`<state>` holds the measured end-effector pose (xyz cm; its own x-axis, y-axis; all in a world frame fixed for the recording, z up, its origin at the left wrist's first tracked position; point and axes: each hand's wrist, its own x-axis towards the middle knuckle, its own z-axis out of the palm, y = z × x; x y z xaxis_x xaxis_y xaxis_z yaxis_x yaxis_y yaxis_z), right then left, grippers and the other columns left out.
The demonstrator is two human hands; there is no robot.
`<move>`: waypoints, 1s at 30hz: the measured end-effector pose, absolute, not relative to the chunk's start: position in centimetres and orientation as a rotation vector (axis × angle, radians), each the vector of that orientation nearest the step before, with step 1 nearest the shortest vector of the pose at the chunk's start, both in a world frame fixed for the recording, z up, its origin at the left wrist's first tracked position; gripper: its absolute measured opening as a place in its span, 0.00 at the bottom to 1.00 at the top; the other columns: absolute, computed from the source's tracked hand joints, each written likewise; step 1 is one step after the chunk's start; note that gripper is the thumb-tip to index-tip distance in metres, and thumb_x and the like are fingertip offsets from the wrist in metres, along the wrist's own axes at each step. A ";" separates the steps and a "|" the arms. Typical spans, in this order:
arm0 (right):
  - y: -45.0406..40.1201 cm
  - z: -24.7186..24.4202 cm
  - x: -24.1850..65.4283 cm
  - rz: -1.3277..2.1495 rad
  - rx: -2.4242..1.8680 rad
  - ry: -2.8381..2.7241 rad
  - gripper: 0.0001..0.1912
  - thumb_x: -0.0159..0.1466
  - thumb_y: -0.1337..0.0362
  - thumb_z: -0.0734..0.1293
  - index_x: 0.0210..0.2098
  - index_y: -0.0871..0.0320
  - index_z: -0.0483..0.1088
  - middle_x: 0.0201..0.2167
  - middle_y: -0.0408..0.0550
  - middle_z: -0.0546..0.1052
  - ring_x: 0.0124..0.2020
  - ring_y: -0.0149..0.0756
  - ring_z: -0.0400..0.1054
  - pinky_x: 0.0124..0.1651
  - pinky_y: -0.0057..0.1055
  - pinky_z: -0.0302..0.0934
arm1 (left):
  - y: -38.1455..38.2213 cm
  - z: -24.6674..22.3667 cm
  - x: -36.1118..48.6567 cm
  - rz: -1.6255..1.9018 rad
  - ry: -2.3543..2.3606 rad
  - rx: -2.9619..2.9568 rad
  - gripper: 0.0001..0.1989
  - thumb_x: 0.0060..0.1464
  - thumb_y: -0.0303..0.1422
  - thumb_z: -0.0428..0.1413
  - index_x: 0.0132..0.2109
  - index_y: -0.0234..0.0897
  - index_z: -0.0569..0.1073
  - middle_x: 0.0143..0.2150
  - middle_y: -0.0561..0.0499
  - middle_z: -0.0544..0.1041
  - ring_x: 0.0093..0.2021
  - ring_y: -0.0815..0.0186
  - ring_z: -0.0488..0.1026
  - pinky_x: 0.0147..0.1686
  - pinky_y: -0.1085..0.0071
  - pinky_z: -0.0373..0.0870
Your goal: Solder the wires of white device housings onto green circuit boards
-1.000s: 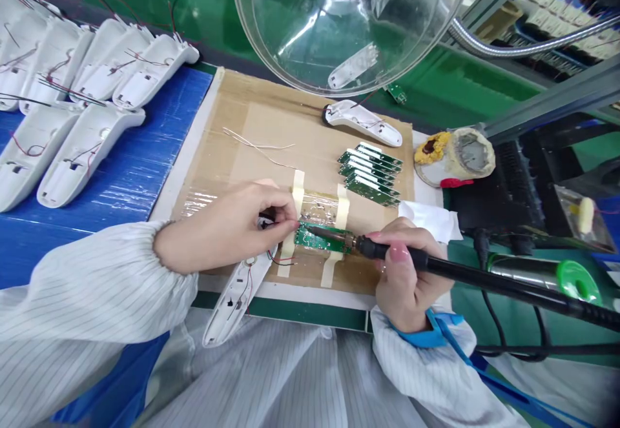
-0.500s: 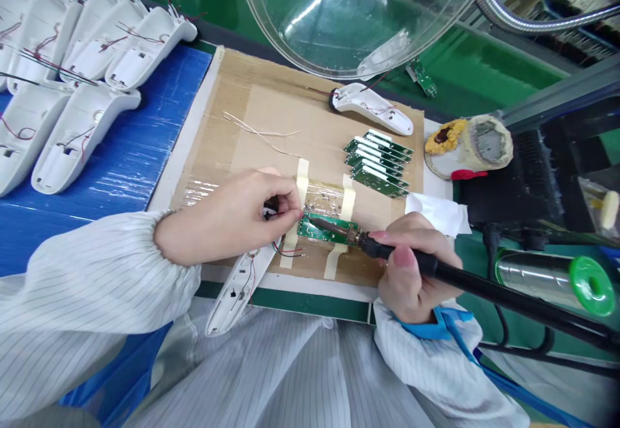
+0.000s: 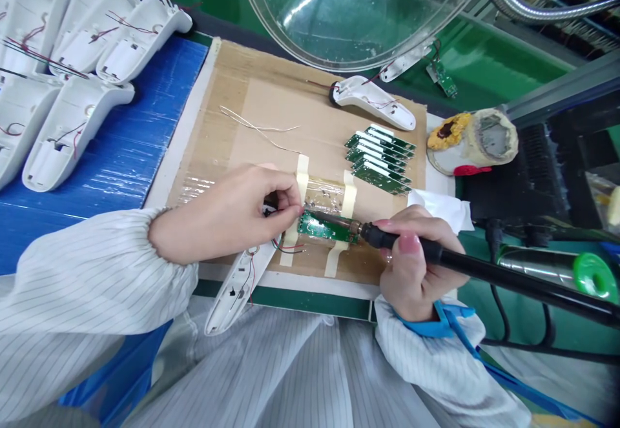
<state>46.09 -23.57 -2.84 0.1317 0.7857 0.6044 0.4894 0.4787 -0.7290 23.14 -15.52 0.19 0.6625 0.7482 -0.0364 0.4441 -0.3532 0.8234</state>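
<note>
My right hand (image 3: 421, 263) is closed around the black handle of a soldering iron (image 3: 375, 234). The iron's metal tip points left along the far edge of a green circuit board (image 3: 322, 228), close to my left fingertips. My left hand (image 3: 252, 205) pinches thumb and forefinger together at the board's far left corner; whatever is between them is too small to make out. Under that hand lies a white plastic housing (image 3: 239, 292), partly hidden, with thin red and black wires (image 3: 290, 247) coming out beside the board.
Strips of tape (image 3: 349, 195) cross the cardboard (image 3: 271, 92). Beyond the board stand a row of green circuit boards (image 3: 380, 160), solder wire (image 3: 259, 130) and another housing (image 3: 375, 102). A magnifier lens (image 3: 358, 21) overhangs the back. Several housings (image 3: 77, 131) fill the left; a solder spool (image 3: 557, 270) lies right.
The iron has shifted slightly toward the far edge of the circuit board. My left hand keeps its pinch in the same place. The whole view has moved a little.
</note>
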 end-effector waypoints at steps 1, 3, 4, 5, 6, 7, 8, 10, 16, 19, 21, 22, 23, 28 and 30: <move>-23.6 -2.8 46.1 0.310 -1.156 -1.524 0.10 0.73 0.59 0.65 0.37 0.52 0.77 0.25 0.41 0.75 0.22 0.32 0.65 0.25 0.34 0.58 | -15.5 0.2 23.2 0.441 0.930 2.005 0.08 0.61 0.30 0.57 0.32 0.36 0.76 0.27 0.57 0.76 0.28 0.73 0.71 0.30 0.74 0.62; -23.5 -2.7 46.2 0.301 -1.142 -1.536 0.10 0.72 0.59 0.65 0.37 0.52 0.77 0.24 0.41 0.74 0.21 0.31 0.64 0.24 0.34 0.57 | -15.5 0.2 23.2 0.441 0.936 2.009 0.09 0.61 0.31 0.57 0.32 0.36 0.76 0.27 0.57 0.75 0.27 0.73 0.70 0.30 0.73 0.62; -23.5 -2.7 46.2 0.282 -1.131 -1.537 0.10 0.72 0.59 0.65 0.36 0.53 0.77 0.24 0.41 0.75 0.21 0.30 0.64 0.24 0.33 0.56 | -15.5 0.3 23.2 0.438 0.936 2.007 0.09 0.61 0.31 0.57 0.32 0.36 0.76 0.27 0.56 0.75 0.27 0.73 0.70 0.30 0.73 0.62; -23.5 -2.6 46.2 0.256 -1.122 -1.526 0.10 0.72 0.60 0.66 0.36 0.53 0.76 0.24 0.41 0.75 0.21 0.31 0.63 0.24 0.33 0.56 | -15.5 0.3 23.2 0.432 0.936 2.002 0.09 0.61 0.31 0.56 0.32 0.36 0.76 0.27 0.56 0.75 0.27 0.73 0.70 0.30 0.73 0.62; -23.4 -2.5 46.3 0.226 -1.122 -1.502 0.10 0.71 0.60 0.65 0.35 0.53 0.76 0.24 0.41 0.75 0.21 0.31 0.63 0.24 0.33 0.55 | -15.5 0.3 23.2 0.427 0.932 1.996 0.09 0.61 0.31 0.56 0.32 0.36 0.76 0.27 0.57 0.75 0.27 0.73 0.70 0.30 0.74 0.62; -23.4 -2.4 46.3 0.191 -1.121 -1.469 0.10 0.71 0.61 0.65 0.35 0.53 0.76 0.24 0.41 0.74 0.21 0.32 0.63 0.23 0.33 0.55 | -15.5 0.2 23.2 0.424 0.928 1.991 0.09 0.61 0.31 0.56 0.32 0.36 0.75 0.27 0.57 0.75 0.27 0.73 0.70 0.30 0.74 0.63; -23.4 -2.2 46.3 0.163 -1.125 -1.432 0.10 0.71 0.61 0.65 0.34 0.53 0.75 0.24 0.42 0.74 0.21 0.33 0.63 0.24 0.34 0.55 | -15.5 0.2 23.2 0.422 0.924 1.986 0.09 0.62 0.31 0.56 0.32 0.36 0.75 0.27 0.57 0.75 0.27 0.73 0.70 0.30 0.74 0.63; -23.5 -2.1 46.4 0.140 -1.145 -1.360 0.10 0.71 0.62 0.64 0.35 0.54 0.75 0.23 0.42 0.71 0.22 0.34 0.63 0.24 0.34 0.54 | -15.4 0.0 23.4 0.426 0.924 1.986 0.09 0.62 0.31 0.57 0.32 0.36 0.75 0.27 0.57 0.75 0.28 0.73 0.71 0.30 0.75 0.63; -23.5 -2.2 46.6 0.128 -1.117 -1.331 0.11 0.71 0.61 0.65 0.34 0.56 0.76 0.24 0.43 0.72 0.25 0.35 0.66 0.25 0.32 0.58 | -15.9 0.9 22.0 0.469 0.951 2.132 0.10 0.67 0.33 0.54 0.41 0.38 0.80 0.36 0.53 0.79 0.36 0.68 0.75 0.38 0.71 0.69; -23.4 -2.3 46.8 0.136 -1.095 -1.332 0.10 0.70 0.62 0.66 0.34 0.56 0.77 0.23 0.42 0.73 0.24 0.34 0.66 0.25 0.32 0.57 | -17.4 2.1 19.5 0.576 1.014 2.193 0.13 0.70 0.32 0.51 0.53 0.42 0.80 0.47 0.51 0.79 0.45 0.66 0.76 0.43 0.71 0.72; -23.3 -2.4 46.9 0.144 -1.088 -1.317 0.09 0.69 0.62 0.67 0.34 0.57 0.77 0.22 0.42 0.73 0.24 0.33 0.66 0.25 0.31 0.56 | -18.6 2.6 18.1 0.597 0.992 2.140 0.13 0.69 0.31 0.53 0.55 0.45 0.79 0.50 0.53 0.79 0.47 0.68 0.77 0.44 0.76 0.74; -23.3 -2.4 46.8 0.144 -1.079 -1.311 0.10 0.69 0.62 0.67 0.34 0.57 0.77 0.22 0.42 0.73 0.24 0.33 0.66 0.25 0.31 0.56 | -19.2 2.7 17.7 0.603 0.972 2.110 0.13 0.68 0.30 0.54 0.54 0.46 0.79 0.51 0.54 0.80 0.48 0.68 0.78 0.45 0.77 0.74; -23.2 -2.4 46.8 0.138 -1.063 -1.305 0.10 0.69 0.62 0.67 0.33 0.57 0.77 0.23 0.42 0.74 0.24 0.33 0.65 0.25 0.31 0.56 | -19.7 2.7 17.6 0.618 0.947 2.090 0.11 0.68 0.30 0.56 0.53 0.46 0.79 0.51 0.54 0.80 0.48 0.69 0.78 0.45 0.79 0.75; -22.8 -2.9 46.5 0.050 -0.986 -1.280 0.11 0.69 0.60 0.68 0.32 0.57 0.77 0.22 0.42 0.73 0.23 0.31 0.64 0.24 0.30 0.55 | -21.5 2.1 20.1 0.704 0.801 2.362 0.09 0.70 0.26 0.53 0.47 0.35 0.79 0.45 0.49 0.83 0.44 0.67 0.80 0.46 0.72 0.76; -22.8 -3.0 46.4 0.046 -0.986 -1.273 0.11 0.70 0.60 0.68 0.32 0.57 0.78 0.22 0.42 0.73 0.24 0.31 0.64 0.23 0.29 0.54 | -22.3 2.1 21.3 0.626 0.706 2.665 0.13 0.70 0.23 0.49 0.45 0.31 0.79 0.42 0.44 0.82 0.41 0.62 0.79 0.45 0.64 0.77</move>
